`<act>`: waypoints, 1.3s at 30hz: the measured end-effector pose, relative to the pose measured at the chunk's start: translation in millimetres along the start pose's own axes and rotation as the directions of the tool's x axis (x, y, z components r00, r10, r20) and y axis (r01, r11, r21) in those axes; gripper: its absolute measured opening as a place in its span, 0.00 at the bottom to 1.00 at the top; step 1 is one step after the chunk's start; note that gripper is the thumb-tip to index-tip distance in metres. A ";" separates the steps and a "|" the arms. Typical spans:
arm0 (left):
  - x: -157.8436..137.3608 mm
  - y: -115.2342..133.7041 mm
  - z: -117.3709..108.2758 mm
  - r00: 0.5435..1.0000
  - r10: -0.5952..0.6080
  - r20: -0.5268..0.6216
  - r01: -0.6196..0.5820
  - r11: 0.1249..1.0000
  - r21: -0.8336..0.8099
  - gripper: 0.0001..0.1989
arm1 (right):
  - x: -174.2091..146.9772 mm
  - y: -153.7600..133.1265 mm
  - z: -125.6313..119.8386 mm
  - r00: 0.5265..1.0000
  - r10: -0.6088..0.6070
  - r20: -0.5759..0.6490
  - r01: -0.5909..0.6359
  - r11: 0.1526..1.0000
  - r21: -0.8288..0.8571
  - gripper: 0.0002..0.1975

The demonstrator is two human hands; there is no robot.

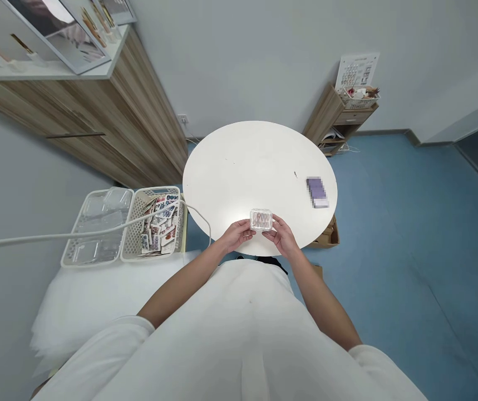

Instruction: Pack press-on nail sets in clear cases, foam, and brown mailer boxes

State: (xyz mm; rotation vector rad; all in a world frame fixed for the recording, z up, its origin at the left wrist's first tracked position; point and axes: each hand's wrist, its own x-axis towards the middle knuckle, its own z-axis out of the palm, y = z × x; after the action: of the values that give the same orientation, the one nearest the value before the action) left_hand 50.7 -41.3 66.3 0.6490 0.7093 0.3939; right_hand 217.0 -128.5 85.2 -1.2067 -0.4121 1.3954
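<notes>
Between my two hands is a small clear plastic box [261,219] with a row of pinkish-brown press-on nails showing inside. My left hand [237,235] grips its left edge, thumb and fingers closed on it. On the opposite edge, my right hand [281,234] pinches the box in the same way. The box is held over the near edge of a white round table [247,161]. From this view the box looks closed.
Left of the table stand a basket of nail cards [158,231] and a basket of clear plastic boxes [100,228], with a white cable [97,232] crossing above. A blurred purple item [317,192] lies on the table's right. A wooden cabinet [138,111] and small shelf [339,120] stand behind.
</notes>
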 end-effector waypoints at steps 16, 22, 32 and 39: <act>1.0 -8.8 15.6 0.994 0.093 -0.057 -0.069 0.943 0.325 0.23 | -2.7 5.8 -7.7 0.991 -0.018 -0.129 0.003 0.993 -0.114 0.26; 10.6 -14.8 21.5 0.977 0.166 -0.136 -0.106 0.926 0.363 0.25 | 8.3 2.9 -13.1 0.994 -0.001 -0.109 -0.012 0.993 -0.117 0.27; 28.8 -32.2 35.9 0.953 0.229 -0.199 -0.133 0.904 0.406 0.24 | 18.8 -8.6 -36.8 0.996 0.047 -0.078 -0.056 0.992 -0.111 0.28; 36.9 -49.4 48.4 0.903 0.326 -0.281 -0.181 0.881 0.438 0.23 | 27.0 -10.4 -51.4 0.997 0.075 -0.026 -0.078 0.987 -0.142 0.28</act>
State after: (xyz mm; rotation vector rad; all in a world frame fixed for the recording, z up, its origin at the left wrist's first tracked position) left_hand 116.4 -77.7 44.0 1.0905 1.0627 0.6285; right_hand 270.8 -122.3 61.9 -1.3646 -0.4617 1.4375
